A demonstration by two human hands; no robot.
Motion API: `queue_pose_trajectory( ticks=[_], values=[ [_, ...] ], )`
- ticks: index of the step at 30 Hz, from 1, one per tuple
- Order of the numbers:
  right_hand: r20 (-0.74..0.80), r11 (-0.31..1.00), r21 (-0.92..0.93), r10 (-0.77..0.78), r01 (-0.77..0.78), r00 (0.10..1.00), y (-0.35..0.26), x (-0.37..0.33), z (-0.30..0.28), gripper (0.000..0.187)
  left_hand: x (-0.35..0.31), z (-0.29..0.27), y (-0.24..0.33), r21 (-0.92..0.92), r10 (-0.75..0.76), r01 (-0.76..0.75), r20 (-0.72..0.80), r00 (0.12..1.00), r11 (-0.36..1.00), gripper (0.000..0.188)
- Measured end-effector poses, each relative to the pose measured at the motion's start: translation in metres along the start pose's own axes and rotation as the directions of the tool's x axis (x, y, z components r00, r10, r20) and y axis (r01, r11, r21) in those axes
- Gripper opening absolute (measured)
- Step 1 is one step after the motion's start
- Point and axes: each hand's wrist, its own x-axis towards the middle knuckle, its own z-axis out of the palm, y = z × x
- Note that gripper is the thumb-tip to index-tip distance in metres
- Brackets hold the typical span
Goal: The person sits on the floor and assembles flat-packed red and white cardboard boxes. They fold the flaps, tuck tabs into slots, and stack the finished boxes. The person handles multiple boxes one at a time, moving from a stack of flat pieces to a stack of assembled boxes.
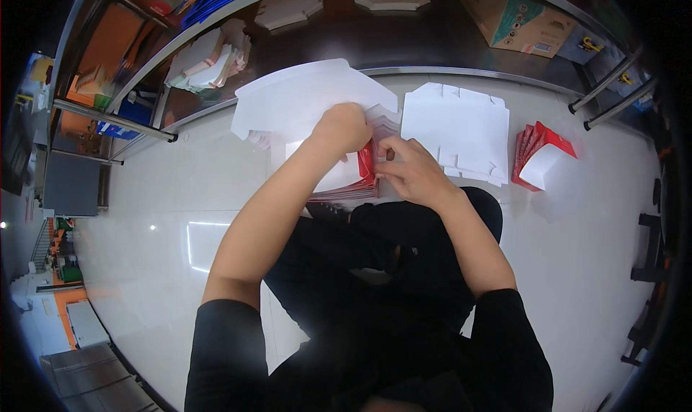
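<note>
**Left hand (344,129) and right hand (418,173) at a red and white box (343,178)**

Nearest are folded legs in black trousers (440,228). Just beyond them, the box sits low over the pale floor (158,228), red edges layered beneath it. The left hand curls over its far side; the right bends its fingers close to its right side. The hands are close together; whether either grips, I cannot tell. Farther out lie white cardboard sheets (303,95), a flat white stack (455,131) and nested red boxes (544,156), then a shelf (404,44) bearing a brown carton (530,30).

Apparent stockroom: metal-edged shelf (411,46), cardboard box (533,26)
</note>
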Motion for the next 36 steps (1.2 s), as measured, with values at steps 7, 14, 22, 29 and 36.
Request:
queue_pose_trajectory(
  ticks=[7, 14, 22, 29, 36],
  values=[
    [-0.153, 0.987, 0.148, 0.089, -0.066, 0.984, -0.009, -0.004, 0.001, 0.014, -0.034, -0.024, -0.027, -0.232, -0.065, 0.047, -0.072, 0.995, 0.972, 0.043],
    [-0.304, 0.837, 0.388, 0.512, -0.387, 0.803, -0.029, 0.024, 0.024, 0.022, -0.099, -0.021, -0.108, -0.04, -0.072, 0.062, -0.71, 0.7, 0.997, 0.043],
    [-0.278, 0.914, 0.104, 0.406, -0.393, 0.871, -0.027, 0.023, 0.031, 0.012, -0.086, 0.005, -0.145, -0.074, -0.04, -0.011, -0.645, 0.763, 0.997, 0.034],
    [-0.279, 0.912, 0.12, 0.409, -0.391, 0.869, -0.033, 0.032, 0.042, 0.015, -0.085, 0.026, -0.167, 0.043, 0.047, -0.023, -0.742, 0.668, 0.999, 0.026],
    [-0.517, 0.648, 0.307, 0.728, -0.697, 0.45, 0.054, -0.076, -0.031, 0.02, -0.102, 0.039, -0.174, -0.372, -0.163, -0.181, -0.725, 0.669, 0.911, 0.03]
  ],
)
